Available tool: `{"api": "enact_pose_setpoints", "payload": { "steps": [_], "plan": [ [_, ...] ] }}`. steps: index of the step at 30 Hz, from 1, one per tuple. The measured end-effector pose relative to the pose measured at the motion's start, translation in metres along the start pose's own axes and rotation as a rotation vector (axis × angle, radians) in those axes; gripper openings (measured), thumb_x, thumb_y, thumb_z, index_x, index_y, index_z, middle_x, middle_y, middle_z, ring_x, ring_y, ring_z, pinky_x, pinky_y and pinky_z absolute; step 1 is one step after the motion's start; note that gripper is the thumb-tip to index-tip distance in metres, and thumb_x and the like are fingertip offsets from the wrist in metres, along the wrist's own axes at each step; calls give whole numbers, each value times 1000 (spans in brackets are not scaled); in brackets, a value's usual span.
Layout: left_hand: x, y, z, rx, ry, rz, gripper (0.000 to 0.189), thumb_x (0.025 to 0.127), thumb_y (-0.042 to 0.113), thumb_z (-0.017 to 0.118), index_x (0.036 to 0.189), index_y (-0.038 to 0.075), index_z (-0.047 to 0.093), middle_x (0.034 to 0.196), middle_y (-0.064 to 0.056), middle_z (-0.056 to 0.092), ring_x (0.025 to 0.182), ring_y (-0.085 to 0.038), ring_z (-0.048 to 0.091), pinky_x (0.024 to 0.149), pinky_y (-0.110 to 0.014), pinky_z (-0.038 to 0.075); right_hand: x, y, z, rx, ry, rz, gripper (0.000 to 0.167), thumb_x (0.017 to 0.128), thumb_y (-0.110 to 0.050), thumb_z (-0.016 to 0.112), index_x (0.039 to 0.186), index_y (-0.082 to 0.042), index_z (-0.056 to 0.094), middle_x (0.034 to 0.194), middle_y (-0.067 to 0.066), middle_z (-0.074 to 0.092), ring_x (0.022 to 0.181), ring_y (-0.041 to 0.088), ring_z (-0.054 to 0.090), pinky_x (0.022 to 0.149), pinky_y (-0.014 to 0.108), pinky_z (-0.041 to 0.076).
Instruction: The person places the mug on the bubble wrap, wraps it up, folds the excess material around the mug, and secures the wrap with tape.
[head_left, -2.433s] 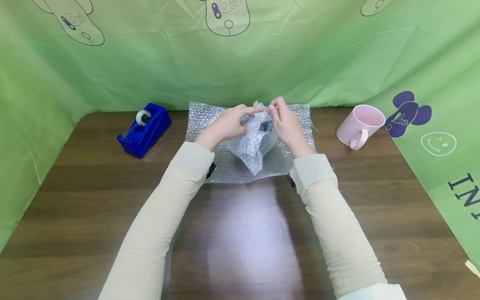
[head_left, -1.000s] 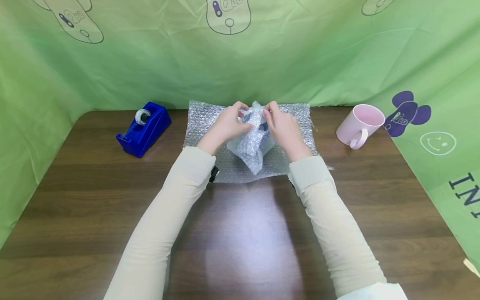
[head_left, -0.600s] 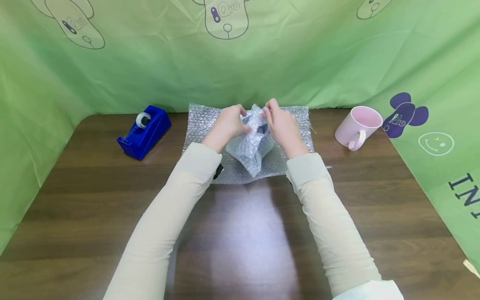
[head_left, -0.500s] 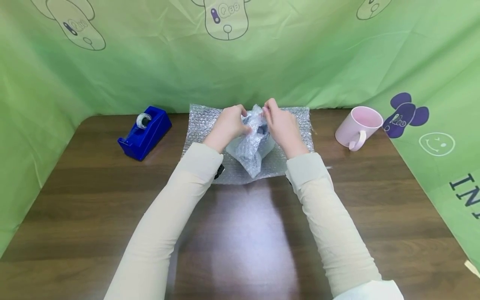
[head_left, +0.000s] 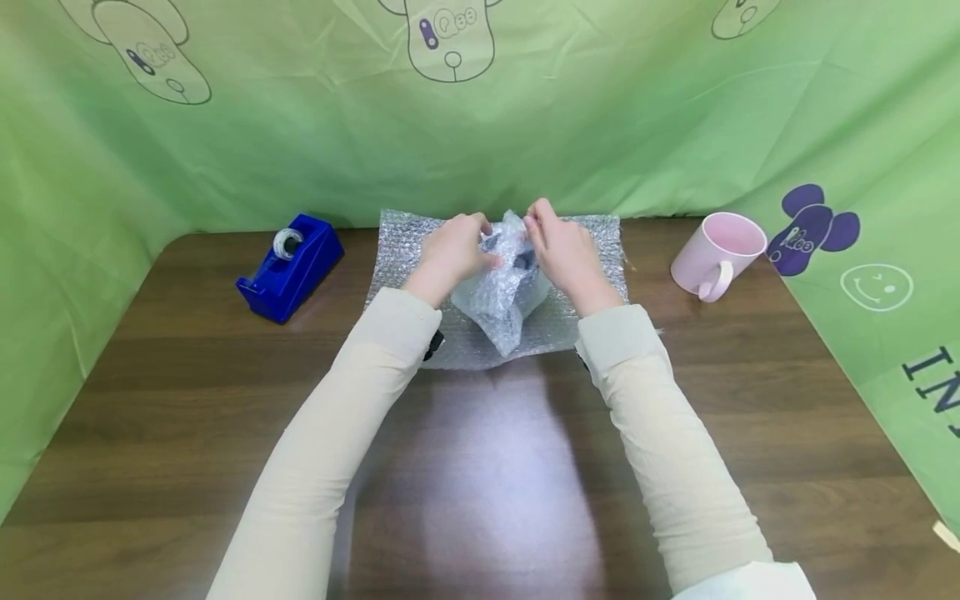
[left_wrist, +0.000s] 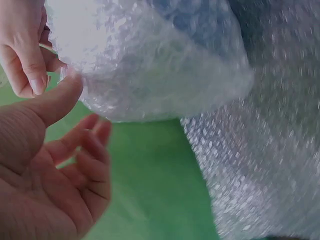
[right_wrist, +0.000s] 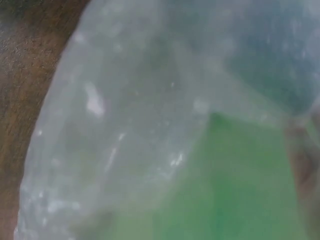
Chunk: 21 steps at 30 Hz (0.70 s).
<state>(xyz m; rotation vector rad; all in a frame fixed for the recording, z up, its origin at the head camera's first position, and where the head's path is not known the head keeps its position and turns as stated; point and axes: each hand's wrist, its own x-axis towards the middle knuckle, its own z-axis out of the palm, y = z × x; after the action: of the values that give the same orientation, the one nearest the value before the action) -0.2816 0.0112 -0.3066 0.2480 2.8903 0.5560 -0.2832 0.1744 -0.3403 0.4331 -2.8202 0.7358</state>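
Observation:
A bundle of bubble wrap (head_left: 504,304), gathered to a peak, stands on a flat bubble wrap sheet (head_left: 558,329). Something bluish shows dimly through its layers in the left wrist view; its kind is hidden. My left hand (head_left: 452,254) is at the bundle's left side. In the left wrist view its thumb touches the wrap's edge, while the other fingers are loosely bent and apart from the wrap. At the upper right of the bundle, my right hand (head_left: 564,250) pinches the wrap's edge between thumb and fingers. The right wrist view is blurred, mostly filled by wrap (right_wrist: 125,100).
A blue tape dispenser (head_left: 292,271) with a clear tape roll (head_left: 287,243) stands to the left on the brown wooden table (head_left: 480,467). To the right is a pink mug (head_left: 712,254), handle toward me. A green printed cloth (head_left: 315,142) hangs behind and at both sides.
My left index finger, stretched toward the right fingertips 2.4 seconds ago, has drawn back to the bundle's left side. Since one second ago the hands have barely moved; the head view shifted slightly.

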Motion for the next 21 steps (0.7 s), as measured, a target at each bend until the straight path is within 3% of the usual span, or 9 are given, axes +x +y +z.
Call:
{"api": "enact_pose_setpoints", "payload": {
  "steps": [6, 12, 21],
  "plan": [
    [7, -9, 4, -175, -28, 130, 56, 86, 18, 70, 136, 14, 46, 129, -8, 59, 117, -26, 56, 100, -40, 46, 1, 1, 0, 0, -1, 5, 29, 104, -31, 32, 115, -9, 46, 92, 18, 69, 72, 36, 62, 68, 45, 48],
    [12, -14, 4, -333, -97, 153, 56, 86, 10, 69, 137, 10, 46, 134, -11, 57, 126, -26, 51, 108, -38, 41, 4, 0, -1, 25, -13, 55, 29, 105, -32, 32, 115, -9, 47, 104, 16, 72, 77, 38, 63, 71, 45, 48],
    [15, -16, 0, -246, -204, 225, 52, 92, 14, 62, 141, 10, 45, 144, -12, 49, 135, -26, 43, 115, -38, 34, 8, 2, -3, 100, -47, 132, 29, 104, -33, 31, 113, -11, 47, 111, 10, 71, 71, 30, 58, 66, 38, 44]
  ]
}}
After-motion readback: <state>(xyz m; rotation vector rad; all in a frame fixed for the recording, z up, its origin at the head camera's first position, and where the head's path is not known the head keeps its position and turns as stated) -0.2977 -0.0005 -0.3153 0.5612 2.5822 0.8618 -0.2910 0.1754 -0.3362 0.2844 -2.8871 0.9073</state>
